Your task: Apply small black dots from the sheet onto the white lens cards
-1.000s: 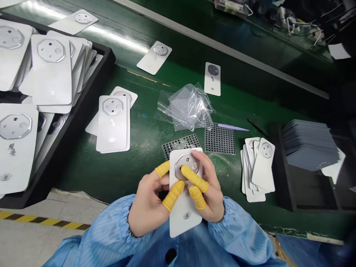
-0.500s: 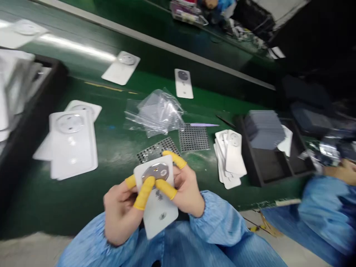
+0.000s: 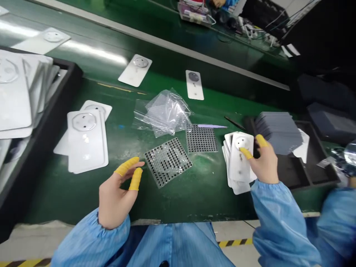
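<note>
My right hand (image 3: 263, 163) reaches right, its thumb and forefinger in yellow finger cots pinched on the top white plate (image 3: 239, 157) of a small fanned stack on the green mat. That plate shows an octagonal metal ring near its top. Hovering over the mat near the front edge, my left hand (image 3: 118, 191) holds nothing, with its yellow-tipped thumb and forefinger apart. Just right of the left hand's fingertips lies a clear sheet of black dots (image 3: 168, 161). A second dot sheet (image 3: 201, 138) sits behind it.
Crumpled clear bags (image 3: 166, 111) lie mid-mat. Another stack of white plates (image 3: 86, 140) sits left, beside a black tray (image 3: 59, 97) piled with plates. A black tray with grey cards (image 3: 278, 130) stands right. Single plates (image 3: 135, 69) (image 3: 194, 84) lie further back. A co-worker's blue sleeve (image 3: 338, 218) is at the right.
The white plate that both hands held in front of me has gone to the right stack in my right hand. My left hand has let go and dropped left, empty.
</note>
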A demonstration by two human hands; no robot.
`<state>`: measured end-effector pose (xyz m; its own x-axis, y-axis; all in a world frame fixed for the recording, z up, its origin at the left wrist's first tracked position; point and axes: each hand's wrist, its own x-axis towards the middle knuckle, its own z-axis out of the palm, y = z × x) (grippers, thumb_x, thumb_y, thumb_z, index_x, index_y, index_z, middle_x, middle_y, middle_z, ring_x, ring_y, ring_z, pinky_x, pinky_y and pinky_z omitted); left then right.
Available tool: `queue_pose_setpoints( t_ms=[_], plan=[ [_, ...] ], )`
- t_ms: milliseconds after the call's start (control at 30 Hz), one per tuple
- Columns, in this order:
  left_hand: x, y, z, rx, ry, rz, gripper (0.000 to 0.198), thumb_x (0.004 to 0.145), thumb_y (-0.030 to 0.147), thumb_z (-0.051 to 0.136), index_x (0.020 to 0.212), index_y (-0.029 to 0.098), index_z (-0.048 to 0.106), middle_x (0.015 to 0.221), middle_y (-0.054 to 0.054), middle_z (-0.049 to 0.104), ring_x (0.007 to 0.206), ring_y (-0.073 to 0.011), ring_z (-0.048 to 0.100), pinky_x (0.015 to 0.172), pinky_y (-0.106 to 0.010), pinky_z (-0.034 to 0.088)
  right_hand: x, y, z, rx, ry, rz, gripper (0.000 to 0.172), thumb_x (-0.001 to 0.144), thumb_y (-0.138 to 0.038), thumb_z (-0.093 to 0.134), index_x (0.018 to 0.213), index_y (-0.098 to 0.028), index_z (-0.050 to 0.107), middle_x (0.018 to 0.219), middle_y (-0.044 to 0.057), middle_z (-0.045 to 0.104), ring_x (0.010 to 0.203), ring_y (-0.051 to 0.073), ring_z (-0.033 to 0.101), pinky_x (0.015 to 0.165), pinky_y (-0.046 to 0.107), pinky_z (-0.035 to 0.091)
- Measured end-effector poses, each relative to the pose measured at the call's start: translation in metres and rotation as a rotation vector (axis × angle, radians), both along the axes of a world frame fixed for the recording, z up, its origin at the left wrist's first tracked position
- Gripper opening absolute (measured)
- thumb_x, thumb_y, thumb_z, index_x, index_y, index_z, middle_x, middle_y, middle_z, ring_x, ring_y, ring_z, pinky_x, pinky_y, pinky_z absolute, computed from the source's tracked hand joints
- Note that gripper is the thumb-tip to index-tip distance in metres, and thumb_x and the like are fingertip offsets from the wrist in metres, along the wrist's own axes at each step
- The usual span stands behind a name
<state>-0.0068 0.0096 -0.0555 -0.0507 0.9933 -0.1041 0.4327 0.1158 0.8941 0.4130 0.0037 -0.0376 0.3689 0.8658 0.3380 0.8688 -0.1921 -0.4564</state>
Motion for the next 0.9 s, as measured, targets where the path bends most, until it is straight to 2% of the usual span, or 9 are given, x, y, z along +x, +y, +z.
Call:
queue_pose_setpoints(
  t_ms=[100, 167, 233, 333, 467, 600, 667, 767, 900],
  plan=[
    [-0.007, -0.005, -0.008, -0.021, 0.052, -0.004, 0.036, 0.085, 0.031, 0.061, 0.116, 0.014, 0.062, 0.108, -0.010, 0.073, 0.094, -0.0229, 0.071, 0.094, -0.039, 0.054, -0.047, -0.001, 0.001, 0.051, -0.195, 0.110, 0.056, 0.085, -0.030, 0.065, 0.137, -0.018, 0.049, 0.142, 0.018, 0.047, 0.135, 0.036, 0.042, 0.112, 0.054, 0.035],
    [-0.006, -0.007, -0.008, -0.027, 0.119, -0.014, 0.037, 0.084, 0.034, 0.061, 0.114, 0.012, 0.063, 0.101, -0.011, 0.074, 0.088, -0.0226, 0.072, 0.089, -0.037, 0.056, -0.105, -0.004, -0.003, 0.059, -0.090, 0.405, 0.050, 0.088, -0.023, 0.061, 0.137, -0.024, 0.049, 0.135, 0.013, 0.055, 0.128, 0.029, 0.052, 0.108, 0.051, 0.043],
    [-0.004, -0.008, -0.004, -0.016, 0.210, -0.051, 0.035, 0.085, 0.037, 0.059, 0.107, 0.011, 0.066, 0.093, -0.010, 0.075, 0.080, -0.0225, 0.072, 0.080, -0.036, 0.058, -0.159, -0.005, -0.013, -0.013, -0.001, 0.737, 0.045, 0.087, -0.022, 0.063, 0.132, -0.021, 0.053, 0.137, 0.015, 0.054, 0.130, 0.029, 0.050, 0.105, 0.050, 0.048],
    [0.000, -0.008, 0.006, 0.019, 0.299, -0.169, 0.034, 0.088, 0.040, 0.051, 0.095, 0.012, 0.069, 0.082, -0.009, 0.073, 0.069, -0.0222, 0.069, 0.068, -0.036, 0.056, -0.203, -0.004, -0.033, 0.026, 0.051, 0.878, 0.030, 0.088, -0.016, 0.062, 0.118, -0.017, 0.061, 0.129, 0.016, 0.062, 0.126, 0.028, 0.054, 0.096, 0.049, 0.054],
    [0.009, -0.007, 0.009, -0.013, 0.220, -0.186, 0.035, 0.086, 0.042, 0.053, 0.091, 0.012, 0.070, 0.078, -0.009, 0.070, 0.072, -0.0244, 0.067, 0.068, -0.038, 0.054, -0.210, -0.009, -0.040, 0.099, 0.260, 0.794, 0.031, 0.088, -0.008, 0.058, 0.118, -0.018, 0.061, 0.120, 0.013, 0.067, 0.116, 0.022, 0.061, 0.095, 0.043, 0.055],
    [0.024, -0.001, 0.004, -0.204, -0.269, -0.058, 0.037, 0.079, 0.041, 0.065, 0.100, 0.011, 0.070, 0.096, -0.012, 0.075, 0.089, -0.0251, 0.071, 0.084, -0.038, 0.056, -0.213, -0.017, -0.025, 0.076, 0.376, 0.829, 0.036, 0.087, -0.010, 0.062, 0.121, -0.020, 0.060, 0.124, 0.013, 0.064, 0.114, 0.022, 0.061, 0.094, 0.043, 0.055],
    [0.030, 0.000, 0.004, -0.246, -0.417, -0.056, 0.034, 0.079, 0.041, 0.066, 0.094, 0.011, 0.071, 0.094, -0.012, 0.077, 0.088, -0.0239, 0.072, 0.084, -0.034, 0.057, -0.217, -0.018, -0.017, 0.071, 0.431, 0.813, 0.034, 0.086, -0.011, 0.063, 0.119, -0.021, 0.061, 0.119, 0.012, 0.066, 0.109, 0.021, 0.063, 0.091, 0.041, 0.057],
    [0.034, -0.001, 0.006, -0.258, -0.453, -0.096, 0.029, 0.078, 0.038, 0.068, 0.088, 0.012, 0.073, 0.085, -0.010, 0.078, 0.080, -0.0226, 0.074, 0.076, -0.030, 0.060, -0.219, -0.012, -0.012, 0.117, 0.440, 0.775, 0.030, 0.086, -0.009, 0.063, 0.113, -0.022, 0.063, 0.109, 0.010, 0.067, 0.100, 0.019, 0.064, 0.083, 0.037, 0.058],
    [0.030, -0.007, 0.004, -0.182, -0.378, -0.221, 0.023, 0.082, 0.028, 0.062, 0.093, 0.013, 0.074, 0.093, -0.010, 0.078, 0.084, -0.0226, 0.074, 0.078, -0.030, 0.059, -0.215, -0.005, -0.017, 0.140, 0.322, 0.924, 0.030, 0.087, -0.007, 0.058, 0.116, -0.016, 0.059, 0.109, 0.014, 0.065, 0.100, 0.021, 0.062, 0.081, 0.037, 0.058]
  ],
)
